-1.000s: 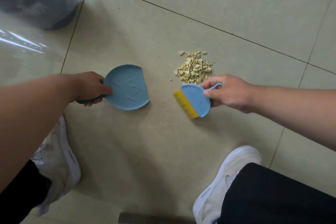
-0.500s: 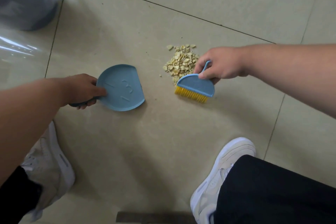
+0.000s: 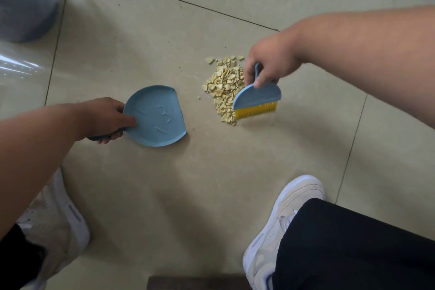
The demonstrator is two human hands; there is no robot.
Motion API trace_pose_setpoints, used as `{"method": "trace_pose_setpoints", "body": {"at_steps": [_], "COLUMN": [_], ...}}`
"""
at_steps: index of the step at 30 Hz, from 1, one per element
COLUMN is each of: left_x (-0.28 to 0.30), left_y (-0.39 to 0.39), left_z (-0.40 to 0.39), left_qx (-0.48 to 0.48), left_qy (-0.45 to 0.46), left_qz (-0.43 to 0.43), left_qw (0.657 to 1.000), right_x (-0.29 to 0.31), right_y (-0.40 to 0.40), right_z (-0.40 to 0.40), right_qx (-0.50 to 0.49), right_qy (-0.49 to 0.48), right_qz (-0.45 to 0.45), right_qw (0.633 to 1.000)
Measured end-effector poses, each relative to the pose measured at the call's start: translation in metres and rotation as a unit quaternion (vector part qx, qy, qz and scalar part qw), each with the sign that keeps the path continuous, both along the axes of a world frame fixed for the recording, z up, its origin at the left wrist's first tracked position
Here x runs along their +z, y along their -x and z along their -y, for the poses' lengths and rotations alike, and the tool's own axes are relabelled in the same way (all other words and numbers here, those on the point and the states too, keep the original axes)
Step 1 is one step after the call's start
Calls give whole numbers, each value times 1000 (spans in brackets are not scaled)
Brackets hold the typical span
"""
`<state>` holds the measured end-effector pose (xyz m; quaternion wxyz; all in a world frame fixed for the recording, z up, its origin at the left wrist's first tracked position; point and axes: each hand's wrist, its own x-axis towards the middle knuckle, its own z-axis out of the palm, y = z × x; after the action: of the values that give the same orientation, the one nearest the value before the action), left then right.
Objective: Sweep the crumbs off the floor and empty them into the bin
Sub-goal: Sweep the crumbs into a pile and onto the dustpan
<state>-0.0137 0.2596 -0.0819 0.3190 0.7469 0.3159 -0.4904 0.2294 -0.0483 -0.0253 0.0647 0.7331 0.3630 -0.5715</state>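
Head view, right hand (image 3: 270, 61) fingers gripping brush (image 3: 257, 99) beside crumbs (image 3: 223, 85), left hand (image 3: 103, 117) fingers gripping dustpan (image 3: 156, 116)

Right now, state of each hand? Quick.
Left hand: closed, grips the dustpan by its handle.
Right hand: closed, grips the brush by its handle, beside the crumbs.

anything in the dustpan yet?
No. The blue dustpan shows only its bare inside with raised markings; the crumbs lie on the floor beside the brush. The left hand covers the handle end.
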Motion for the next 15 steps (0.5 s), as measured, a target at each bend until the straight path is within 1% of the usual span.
{"method": "trace_pose_setpoints", "body": {"at_steps": [1, 2, 3, 4, 5, 6, 8, 9, 10, 11, 14, 15], "left_x": [1, 1, 1, 2, 2, 2, 3, 3, 2, 2, 0, 0], "left_y": [-1, -2, -3, -4, -5, -5, -4, -3, -2, -1, 1, 2], "left_z": [1, 1, 1, 1, 0, -1, -4, -6, -8, -10, -16, -17], "left_qx": [-1, -2, -2, -4, -8, -10, -7, -5, -1, 3, 7, 8], "left_qy": [0, 0, 0, -2, -4, -6, -5, -3, 0, 3, 6, 6], "left_qz": [1, 1, 2, 2, 2, 1, -1, -2, -2, -3, 1, 3], "left_qw": [1000, 1000, 1000, 1000, 1000, 1000, 1000, 1000, 1000, 1000, 1000, 1000], "right_x": [9, 21, 33, 42, 49, 51, 41, 31, 17, 3, -31, -40], "right_y": [-8, -17, -29, -41, -52, -63, -76, -77, -75, -69, -26, -8], "right_z": [0, 2, 4, 6, 9, 11, 15, 14, 12, 8, -7, -11], "right_qx": [-65, -139, -203, -255, -287, -301, -287, -263, -239, -218, -137, -110], "right_qy": [3, -12, -48, -95, -136, -157, -139, -133, -143, -160, -203, -220], "right_qz": [-46, -70, -60, -18, 48, 133, 298, 355, 384, 386, 343, 335], "right_qw": [997, 988, 976, 962, 947, 931, 900, 887, 880, 882, 907, 910]}}
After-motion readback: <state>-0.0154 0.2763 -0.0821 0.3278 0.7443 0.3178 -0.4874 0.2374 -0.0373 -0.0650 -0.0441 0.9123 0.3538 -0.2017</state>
